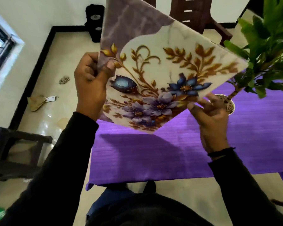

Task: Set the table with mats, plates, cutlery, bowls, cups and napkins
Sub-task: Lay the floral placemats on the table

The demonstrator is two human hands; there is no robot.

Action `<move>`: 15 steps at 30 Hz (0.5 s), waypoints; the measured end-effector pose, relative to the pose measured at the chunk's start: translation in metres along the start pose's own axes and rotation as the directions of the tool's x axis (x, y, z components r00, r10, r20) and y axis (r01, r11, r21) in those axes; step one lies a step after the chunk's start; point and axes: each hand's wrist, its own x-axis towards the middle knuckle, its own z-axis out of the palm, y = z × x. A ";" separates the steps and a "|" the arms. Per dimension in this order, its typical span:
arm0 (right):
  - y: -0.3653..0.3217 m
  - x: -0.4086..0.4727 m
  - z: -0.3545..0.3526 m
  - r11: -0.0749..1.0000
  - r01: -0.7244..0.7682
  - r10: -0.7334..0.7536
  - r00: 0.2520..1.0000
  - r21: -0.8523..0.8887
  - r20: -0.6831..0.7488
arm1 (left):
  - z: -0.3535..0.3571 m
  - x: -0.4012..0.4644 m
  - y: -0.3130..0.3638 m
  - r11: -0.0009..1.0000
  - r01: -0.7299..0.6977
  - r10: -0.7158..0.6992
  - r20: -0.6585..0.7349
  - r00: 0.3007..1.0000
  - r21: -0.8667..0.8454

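Floral mat point(162, 75) held up in the air above the desk point(153, 154), tilted, one corner pointing down toward the purple cloth, not touching it. Its shadow falls on the cloth just below. Looks like more than one mat stacked together; the count cannot be told.

Left hand point(91, 85) grips the mat's left edge, thumb on the printed face, fingers curled behind. Right hand point(209, 118) pinches the lower right edge near the blue flower, fingertips on the rim, palm half open toward the camera. Black band on the right wrist, dark sleeves on both arms.

Desk covered by a purple cloth; its near edge runs across the bottom of the view, left edge close to the left forearm. Bare purple surface lies open under and in front of the mat.

Potted plant point(268, 39) stands on the desk at right, leaves reaching close to the mat's right corner; its pot point(230, 105) is just behind the right hand's fingers. Brown chair point(196, 15) at the far side, partly hidden by the mat. Another dark chair point(15, 152) off the left edge of the desk, well apart. Black speaker point(95, 22) in the floor corner. Scraps of paper point(39, 101) on the floor at left.
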 end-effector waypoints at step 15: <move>0.001 -0.003 0.017 0.985 0.149 -0.122 0.960 -0.090 0.253 | -0.042 -0.056 -0.022 0.960 0.186 -0.197 -0.032 0.980 -0.207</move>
